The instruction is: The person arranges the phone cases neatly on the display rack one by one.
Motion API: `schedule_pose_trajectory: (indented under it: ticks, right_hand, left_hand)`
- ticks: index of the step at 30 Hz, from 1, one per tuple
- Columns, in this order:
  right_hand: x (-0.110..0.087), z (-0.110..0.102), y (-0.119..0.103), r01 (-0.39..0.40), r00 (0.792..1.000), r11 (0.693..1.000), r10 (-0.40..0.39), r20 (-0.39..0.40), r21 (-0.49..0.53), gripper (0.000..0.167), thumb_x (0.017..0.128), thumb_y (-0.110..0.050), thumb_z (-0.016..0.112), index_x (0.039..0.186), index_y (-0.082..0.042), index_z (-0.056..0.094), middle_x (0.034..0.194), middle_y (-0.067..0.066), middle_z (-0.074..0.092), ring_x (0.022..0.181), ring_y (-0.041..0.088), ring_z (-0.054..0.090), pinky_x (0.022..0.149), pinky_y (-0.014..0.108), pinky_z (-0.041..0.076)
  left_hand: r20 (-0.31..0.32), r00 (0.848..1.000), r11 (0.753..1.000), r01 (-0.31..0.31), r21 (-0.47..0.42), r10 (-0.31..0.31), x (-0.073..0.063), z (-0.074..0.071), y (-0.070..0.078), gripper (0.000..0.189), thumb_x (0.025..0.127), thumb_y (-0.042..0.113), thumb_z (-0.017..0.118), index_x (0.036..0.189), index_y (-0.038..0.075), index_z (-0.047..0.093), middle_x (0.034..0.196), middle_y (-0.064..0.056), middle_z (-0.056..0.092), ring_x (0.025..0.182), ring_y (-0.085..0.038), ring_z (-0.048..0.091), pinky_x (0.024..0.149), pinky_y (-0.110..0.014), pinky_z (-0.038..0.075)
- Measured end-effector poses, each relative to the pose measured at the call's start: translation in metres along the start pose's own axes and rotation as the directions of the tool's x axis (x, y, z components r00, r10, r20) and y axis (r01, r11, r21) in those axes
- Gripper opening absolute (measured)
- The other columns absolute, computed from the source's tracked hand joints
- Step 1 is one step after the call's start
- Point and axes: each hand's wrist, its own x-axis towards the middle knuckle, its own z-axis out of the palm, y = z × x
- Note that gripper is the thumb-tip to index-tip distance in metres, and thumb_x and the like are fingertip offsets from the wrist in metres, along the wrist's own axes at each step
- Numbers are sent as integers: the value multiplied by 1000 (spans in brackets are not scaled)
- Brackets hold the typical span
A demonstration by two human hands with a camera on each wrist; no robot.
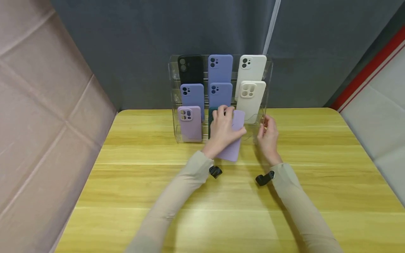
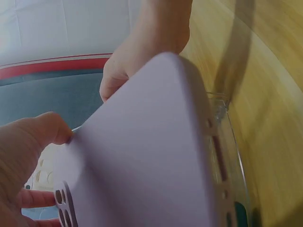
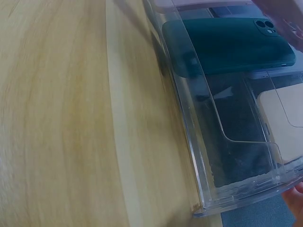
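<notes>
In my left hand (image 1: 222, 131) I hold a lilac phone case (image 1: 232, 150), tilted in front of the clear tiered display rack (image 3: 246, 163). The left wrist view shows its smooth back, with the thumb on one edge and fingers by the camera cutouts. My right hand (image 1: 269, 138) grips the rack's right side edge low down; its fingertips are only partly seen. Behind my left hand a dark green phone case (image 3: 227, 46) stands in the bottom tier. Another lilac case (image 1: 191, 128) occupies the bottom left slot.
Upper tiers carry a black case (image 1: 194, 72), several blue-violet cases (image 1: 220, 68) and two white ones, including a cream-white case (image 1: 251, 102). The rack stands at the back of the wooden table (image 1: 218, 218), before a grey curtain (image 1: 152, 38). Padded panels flank the table.
</notes>
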Motion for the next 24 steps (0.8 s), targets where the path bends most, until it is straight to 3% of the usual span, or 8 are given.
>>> schedule_pose_trajectory:
  ticks: [5, 13, 16, 21, 24]
  right_hand:
    - [1, 0, 1, -4, 1000, 1000, 4, 2, 4, 25, 89, 11, 49, 113, 15, 50, 98, 30, 56, 88, 39, 59, 67, 46, 53]
    - [0, 1, 2, 1, 1000, 1000, -1, -6, 4, 24, 89, 11, 48, 113, 14, 50, 97, 29, 56, 88, 39, 59, 65, 47, 52]
    - [0, 0, 2, -3, 1000, 1000, 3, 2, 11, 24, 90, 10, 48, 114, 14, 50, 98, 30, 56, 89, 39, 58, 67, 46, 52]
    - [0, 0, 3, 2, 1000, 1000, -2, 28, 28, 25, 92, 9, 47, 116, 14, 48, 100, 30, 55, 92, 40, 56, 76, 47, 49]
    - [0, -1, 3, -2, 999, 999, 0, 37, 41, 25, 93, 8, 45, 117, 14, 47, 101, 30, 54, 93, 41, 54, 79, 48, 47]
  left_hand:
    - [-74, 995, 998, -68, -19, 66, 7, 3, 12, 67, 71, 38, 69, 129, 10, 50, 129, -11, 41, 104, -26, 41, 66, -30, 47]
    - [-234, 966, 990, -129, -48, 114, 22, 4, 30, 66, 71, 35, 71, 127, 10, 49, 129, -14, 39, 105, -26, 41, 67, -30, 47]
    - [-314, 939, 986, -160, -40, 140, 28, 7, 32, 65, 71, 35, 71, 126, 8, 50, 129, -16, 38, 108, -28, 40, 71, -31, 47]
    - [-461, 867, 976, -216, -2, 191, 38, 18, 30, 64, 71, 33, 71, 125, 6, 49, 126, -17, 38, 111, -31, 37, 82, -33, 45]
    - [-515, 832, 973, -230, 16, 206, 40, 27, 28, 63, 71, 32, 70, 124, 6, 48, 126, -17, 37, 110, -31, 37, 89, -34, 41]
